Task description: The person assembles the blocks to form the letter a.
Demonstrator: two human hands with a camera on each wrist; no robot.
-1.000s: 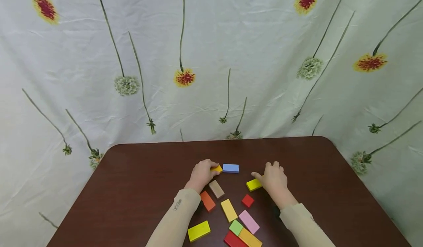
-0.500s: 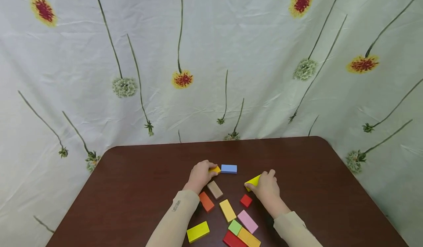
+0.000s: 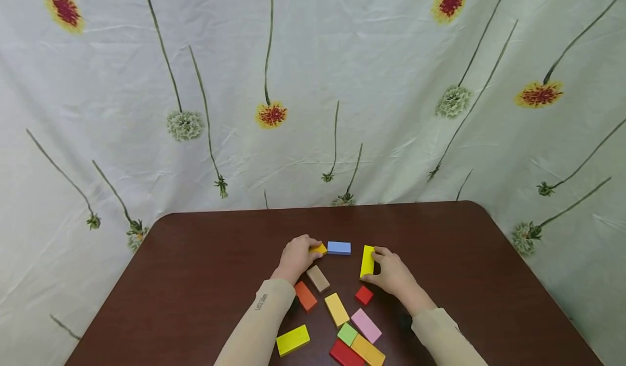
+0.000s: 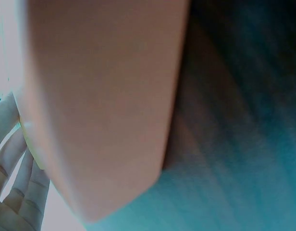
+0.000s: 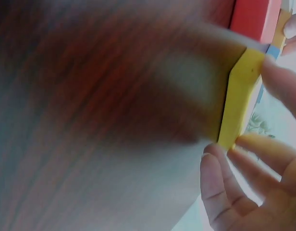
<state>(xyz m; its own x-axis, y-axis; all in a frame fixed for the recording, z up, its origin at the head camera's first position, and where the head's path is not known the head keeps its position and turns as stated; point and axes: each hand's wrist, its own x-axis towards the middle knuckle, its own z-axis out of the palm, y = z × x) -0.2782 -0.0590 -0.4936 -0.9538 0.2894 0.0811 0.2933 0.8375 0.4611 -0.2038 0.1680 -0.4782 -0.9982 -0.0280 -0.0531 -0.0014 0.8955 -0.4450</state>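
Yellow block [image 3: 367,261] is in the tips of the right hand [image 3: 395,273], with the thumb pinching its near end and the fingers on its far end. It lay on a slant half a second ago, but now it has turned, so it points away from the person. I think this turn matters for the work, because a long side now faces the blue block [image 3: 339,248], left of those fingers and a gap away. Small red block [image 3: 364,295] lies just nearer than the right thumb. Over on the other side, the left hand [image 3: 294,260] has not moved much: its thumb and finger pinch the orange block [image 3: 320,249]. Blue block sits just past those left fingertips; I cannot tell if it touches the orange one.
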